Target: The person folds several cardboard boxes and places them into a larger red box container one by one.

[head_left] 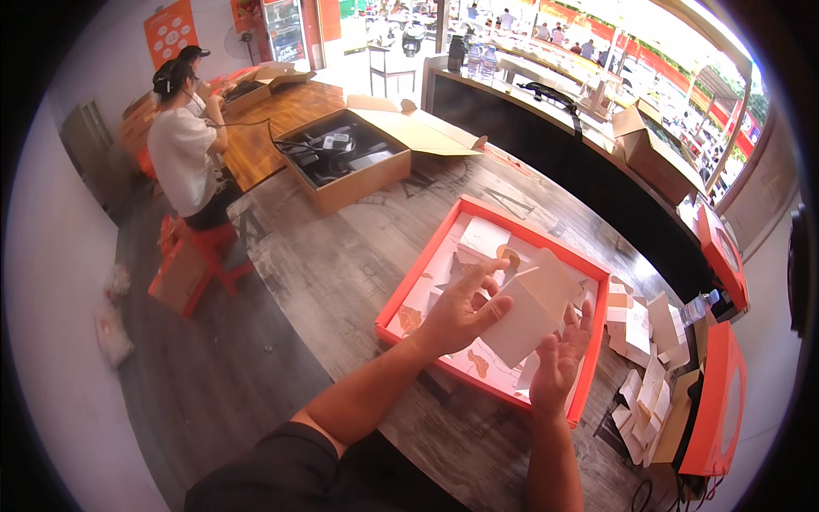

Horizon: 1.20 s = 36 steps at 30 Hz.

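White folded cardboard box [533,317]: it is raised between the two hands, above the shallow red-rimmed tray [420,263], closer to the tray's right edge than to its left edge.
Long axis of the box: tilted, it runs roughly along the tray's right edge, from the near edge toward the far right corner.
Left hand [461,316]: the thumb lies against the box's left side, the other fingers are bent and apart from the thumb; whether they pinch the cardboard, I cannot tell.
Right hand [559,367]: the fingers are spread and point to the far edge, just beside the box's right side; contact there is not clear.
Nearer hand: the left, its thumb overlaps the box, which lies to the right of it.
Grey wood-patterned worktop [307,256]: it carries the tray, and white opened cardboard pieces [644,405] beside the tray's right edge.
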Each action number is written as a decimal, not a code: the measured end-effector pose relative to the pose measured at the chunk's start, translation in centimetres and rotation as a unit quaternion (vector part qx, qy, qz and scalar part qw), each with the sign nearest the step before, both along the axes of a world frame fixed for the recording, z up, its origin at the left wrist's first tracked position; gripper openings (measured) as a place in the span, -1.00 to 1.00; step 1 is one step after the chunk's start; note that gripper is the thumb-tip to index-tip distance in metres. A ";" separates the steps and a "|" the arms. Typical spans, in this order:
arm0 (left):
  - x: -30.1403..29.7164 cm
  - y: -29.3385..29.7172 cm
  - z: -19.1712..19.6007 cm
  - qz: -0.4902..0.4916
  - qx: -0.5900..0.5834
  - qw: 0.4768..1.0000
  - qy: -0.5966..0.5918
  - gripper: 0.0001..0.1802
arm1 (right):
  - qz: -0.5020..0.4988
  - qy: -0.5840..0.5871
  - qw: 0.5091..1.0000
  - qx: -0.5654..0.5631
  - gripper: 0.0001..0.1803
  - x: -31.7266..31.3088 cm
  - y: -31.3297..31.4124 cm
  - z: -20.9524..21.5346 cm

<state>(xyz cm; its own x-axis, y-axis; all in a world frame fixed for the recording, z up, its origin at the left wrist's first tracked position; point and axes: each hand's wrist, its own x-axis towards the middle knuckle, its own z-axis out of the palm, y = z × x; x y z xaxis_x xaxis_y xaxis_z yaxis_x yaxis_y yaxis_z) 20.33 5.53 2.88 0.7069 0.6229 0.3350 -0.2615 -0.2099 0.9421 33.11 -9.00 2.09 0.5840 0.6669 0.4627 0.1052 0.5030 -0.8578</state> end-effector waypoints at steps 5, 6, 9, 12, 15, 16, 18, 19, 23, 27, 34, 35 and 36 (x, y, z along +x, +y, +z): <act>0.0 -0.2 0.1 -0.039 0.015 0.999 -0.033 -0.44 | 0.024 -0.027 0.999 -0.014 -0.31 -0.2 0.1 0.4; 0.2 -0.2 -0.1 -0.043 0.025 0.997 -0.055 -0.45 | 0.031 -0.023 0.999 -0.019 -0.34 0.0 -0.1 0.3; 0.1 0.0 0.1 -0.072 0.049 0.995 -0.055 -0.49 | 0.041 -0.022 0.998 -0.029 -0.49 0.2 -0.4 0.4; -0.1 0.1 0.0 -0.103 0.001 0.994 -0.029 -0.59 | 0.009 -0.029 0.998 -0.052 -0.65 0.4 -0.6 -0.1; 0.3 0.1 -0.9 -0.117 -0.045 0.991 -0.048 -0.70 | -0.015 -0.116 0.992 -0.050 -0.75 0.8 -0.2 -0.3; 0.5 0.1 -1.2 -0.120 -0.054 0.989 -0.062 -0.72 | -0.024 -0.139 0.988 -0.059 -0.75 1.0 -0.2 -0.5; 0.0 0.1 -0.7 -0.100 -0.010 0.994 -0.034 -0.74 | -0.043 -0.184 0.979 -0.075 -0.76 1.2 -0.3 -0.8; -0.1 0.0 -0.3 -0.090 0.013 0.996 -0.020 -0.74 | -0.028 -0.154 0.984 -0.081 -0.76 1.1 -0.4 -0.7; 0.4 -0.4 -0.5 -0.060 -0.001 0.996 -0.070 -0.78 | 0.008 -0.041 0.996 -0.082 -0.74 0.5 -0.6 -1.0; 0.7 -0.6 -0.7 -0.050 -0.006 0.995 -0.081 -0.78 | 0.015 -0.049 0.998 -0.040 -0.71 0.8 -0.5 -1.7; 0.8 -0.5 -1.3 -0.065 -0.093 0.989 -0.096 -0.68 | -0.002 -0.082 0.996 -0.030 -0.66 0.3 -0.1 -0.8; 0.8 -0.5 -1.5 -0.064 -0.093 0.989 -0.096 -0.69 | -0.007 -0.090 0.995 -0.031 -0.64 0.2 -0.1 -0.5; 0.9 -0.6 -1.4 -0.065 -0.095 0.989 -0.098 -0.70 | -0.013 -0.099 0.994 -0.033 -0.62 0.2 -0.2 -0.3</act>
